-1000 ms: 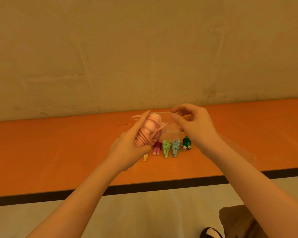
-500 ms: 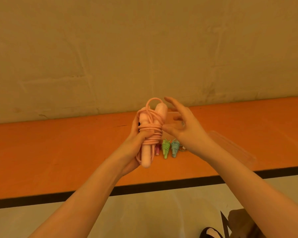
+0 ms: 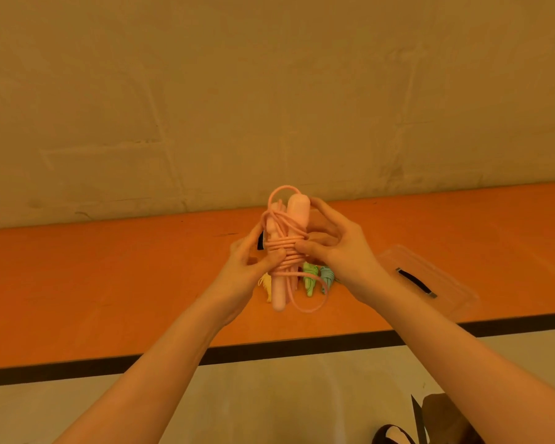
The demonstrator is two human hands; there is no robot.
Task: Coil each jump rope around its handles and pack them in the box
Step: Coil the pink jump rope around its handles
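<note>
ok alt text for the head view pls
Both hands, left and right, hold a coiled pink jump rope upright above an orange floor. Smaller coiled ropes lie beyond, with a clear lid to the right.

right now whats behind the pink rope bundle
Behind the pink jump rope lie coiled ropes on the orange surface: yellow, green, blue. The bundle and hands cover anything between them.

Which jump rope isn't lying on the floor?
The pink jump rope: both hands hold it up, while the yellow, green and blue ones lie below.
</note>
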